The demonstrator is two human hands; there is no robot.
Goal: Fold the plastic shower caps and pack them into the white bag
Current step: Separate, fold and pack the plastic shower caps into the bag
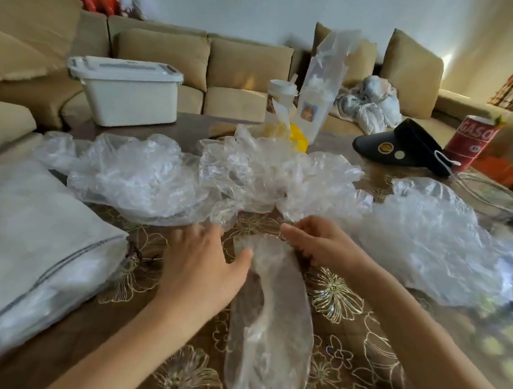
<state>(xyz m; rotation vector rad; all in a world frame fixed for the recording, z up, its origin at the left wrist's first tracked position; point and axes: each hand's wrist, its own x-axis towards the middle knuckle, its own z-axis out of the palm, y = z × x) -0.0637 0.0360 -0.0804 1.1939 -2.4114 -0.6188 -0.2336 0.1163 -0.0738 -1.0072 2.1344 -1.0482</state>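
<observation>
**Shower cap (269, 312) lies folded between 2 hands**

I see it as 1 long strip on the flowered table (347, 301), just in front of the pile of crumpled caps (176, 179). My left hand (205, 268) is spread, thumb touching the strip's top; my right hand (315, 241) pinches its top right edge. The zipped white bag (41, 243) lies left, contents unclear. The white lidded bin (127, 97) is closed.

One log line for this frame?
step: folding cap | left hand: thumb touching cap | right hand: pinching cap top | pile: unfolded, behind | white bag: left
</observation>
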